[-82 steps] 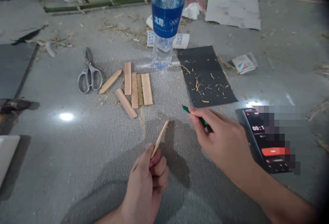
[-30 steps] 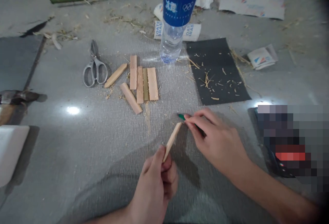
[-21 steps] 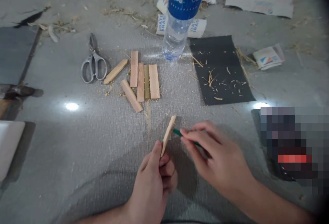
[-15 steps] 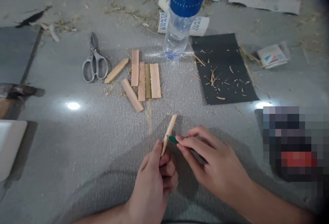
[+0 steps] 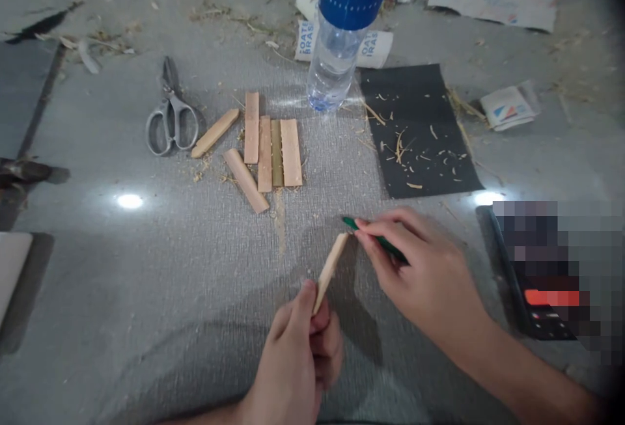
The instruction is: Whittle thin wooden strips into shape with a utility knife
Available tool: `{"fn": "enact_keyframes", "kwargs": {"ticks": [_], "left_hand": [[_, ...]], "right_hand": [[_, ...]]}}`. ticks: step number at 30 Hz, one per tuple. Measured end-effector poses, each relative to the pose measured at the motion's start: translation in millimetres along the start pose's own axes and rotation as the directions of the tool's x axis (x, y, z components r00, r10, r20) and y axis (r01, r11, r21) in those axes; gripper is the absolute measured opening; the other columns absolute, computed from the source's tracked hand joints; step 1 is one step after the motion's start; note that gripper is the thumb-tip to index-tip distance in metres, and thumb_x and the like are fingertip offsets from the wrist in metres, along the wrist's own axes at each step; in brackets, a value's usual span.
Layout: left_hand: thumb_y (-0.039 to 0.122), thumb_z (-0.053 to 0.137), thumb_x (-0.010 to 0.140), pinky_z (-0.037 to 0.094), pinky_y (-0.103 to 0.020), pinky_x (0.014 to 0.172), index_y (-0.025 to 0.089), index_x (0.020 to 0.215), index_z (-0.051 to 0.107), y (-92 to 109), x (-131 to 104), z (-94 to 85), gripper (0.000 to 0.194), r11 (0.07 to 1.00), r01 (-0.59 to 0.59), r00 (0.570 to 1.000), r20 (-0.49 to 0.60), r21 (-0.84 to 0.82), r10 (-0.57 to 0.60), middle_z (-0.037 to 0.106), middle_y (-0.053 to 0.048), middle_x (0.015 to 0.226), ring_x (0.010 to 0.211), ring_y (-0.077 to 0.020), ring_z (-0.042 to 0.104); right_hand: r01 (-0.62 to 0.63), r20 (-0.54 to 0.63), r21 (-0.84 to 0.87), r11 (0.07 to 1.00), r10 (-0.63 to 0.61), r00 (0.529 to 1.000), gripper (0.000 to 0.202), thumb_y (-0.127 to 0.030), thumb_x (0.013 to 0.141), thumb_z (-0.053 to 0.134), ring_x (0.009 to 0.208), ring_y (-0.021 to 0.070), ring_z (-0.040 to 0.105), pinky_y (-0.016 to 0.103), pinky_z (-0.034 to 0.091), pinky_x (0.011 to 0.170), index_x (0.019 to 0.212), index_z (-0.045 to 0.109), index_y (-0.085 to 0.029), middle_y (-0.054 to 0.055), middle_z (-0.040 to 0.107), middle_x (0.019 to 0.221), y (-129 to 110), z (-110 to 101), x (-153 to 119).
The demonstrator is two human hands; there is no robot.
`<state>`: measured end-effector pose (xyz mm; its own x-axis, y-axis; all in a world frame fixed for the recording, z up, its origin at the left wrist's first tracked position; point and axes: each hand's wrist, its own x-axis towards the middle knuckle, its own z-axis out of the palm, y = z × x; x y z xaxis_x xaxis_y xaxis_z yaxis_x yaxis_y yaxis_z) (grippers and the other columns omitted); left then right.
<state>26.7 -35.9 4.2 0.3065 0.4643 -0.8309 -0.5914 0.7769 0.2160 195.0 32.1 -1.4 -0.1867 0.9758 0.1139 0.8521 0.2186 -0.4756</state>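
My left hand is closed around the lower end of a pale wooden strip, thumb on top. The strip slants up and to the right, over the table. My right hand pinches a green pencil beside the strip's upper end. That pencil points up and left, its front end beyond the fingertips; I cannot tell whether it touches the strip. Farther back lie several flat wooden pieces side by side, including a greenish strip and a wider pale one. A pointed stick lies left of them.
Grey-handled scissors lie at the left. A water bottle stands behind the wooden pieces. Dark sandpaper-like sheet with shavings is at the right, and a partly blurred phone lies nearer. A hammer shows at the left edge.
My right hand has moved the pencil up and right, from the strip's middle to near its upper end. The strip has shifted slightly down and right. The view has moved a little rightward.
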Motion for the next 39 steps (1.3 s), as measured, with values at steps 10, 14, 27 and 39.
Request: {"fn": "enact_keyframes", "kwargs": {"ticks": [10,14,27,39], "left_hand": [[0.056,0.072,0.077,0.011,-0.020,0.039,0.021,0.061,0.033,6,3,2.2,0.055,0.996,-0.027,0.998,-0.050,-0.083,0.023,0.027,0.011,0.046,0.040,-0.0032,0.016],[0.053,0.068,0.082,0.012,-0.020,0.039,0.021,0.062,0.034,7,2,0.9,0.050,0.997,-0.017,0.999,-0.042,-0.070,0.014,0.030,0.010,0.046,0.040,-0.0034,0.017],[0.045,0.065,0.087,0.011,-0.022,0.042,0.020,0.064,0.037,7,1,2.8,0.044,0.987,-0.035,0.997,-0.075,-0.156,0.024,0.030,0.010,0.047,0.043,-0.0040,0.016],[0.051,0.076,0.076,0.011,-0.020,0.037,0.021,0.060,0.035,3,-2,2.3,0.053,0.995,-0.016,1.000,-0.013,-0.103,0.015,0.026,0.012,0.045,0.039,-0.0030,0.014]], "right_hand": [[0.026,0.189,0.231,0.973,-0.071,0.979,0.014,-0.022,0.096,0.057,0.067,0.0082,0.063,0.020,0.044,0.050,0.107,0.065,-0.026,0.001,0.061,0.097,-20,-6,-22],[0.006,0.240,0.272,0.962,-0.074,0.968,0.012,-0.023,0.097,0.054,0.073,0.0110,0.066,0.024,0.050,0.062,0.102,0.065,-0.026,0.001,0.061,0.095,-23,-4,-25],[0.100,0.123,0.059,0.993,-0.107,0.987,0.018,-0.032,0.100,0.053,0.060,0.0065,0.062,0.021,0.036,0.041,0.102,0.069,-0.026,-0.001,0.065,0.092,-24,4,-26],[0.076,0.006,-0.295,0.952,-0.078,0.997,0.018,-0.034,0.098,0.053,0.052,0.0076,0.055,0.027,0.025,0.040,0.099,0.069,-0.026,-0.002,0.066,0.095,-12,7,-12]]}}
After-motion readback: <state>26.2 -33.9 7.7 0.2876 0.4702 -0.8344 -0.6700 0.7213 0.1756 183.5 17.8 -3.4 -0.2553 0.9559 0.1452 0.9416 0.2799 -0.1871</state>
